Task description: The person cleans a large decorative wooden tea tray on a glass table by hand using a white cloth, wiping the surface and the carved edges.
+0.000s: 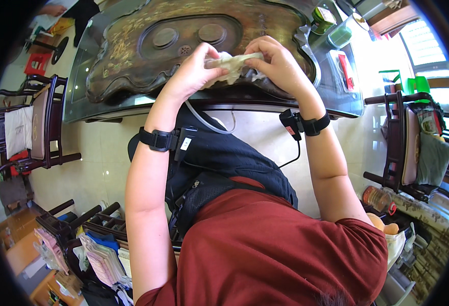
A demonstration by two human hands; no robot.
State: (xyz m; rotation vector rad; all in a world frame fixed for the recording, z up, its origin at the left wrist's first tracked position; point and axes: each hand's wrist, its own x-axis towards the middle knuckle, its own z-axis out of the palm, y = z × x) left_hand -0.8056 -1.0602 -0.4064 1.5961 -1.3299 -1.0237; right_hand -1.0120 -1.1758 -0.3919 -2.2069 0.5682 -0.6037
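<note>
A pale, crumpled cloth (231,65) is pinched between my two hands above the near edge of a dark carved tea tray (126,72). My left hand (197,70) grips its left part between thumb and fingers. At the other end, my right hand (276,63) holds a twisted, raised length of it. Two round knobs or discs (211,33) and a small drain grate (185,50) show in the tray's recessed oval. Gold-coloured plant designs decorate the tray's left side. Folds and fingers hide part of the cloth.
The tray rests on a glass-topped table (80,91). To its right are a green jar (323,21), a clear container (341,35) and a red-and-white packet (346,72). A pale hose (205,120) hangs below the table edge. Wooden chairs (54,118) flank me; another person's hand (52,10) shows far left.
</note>
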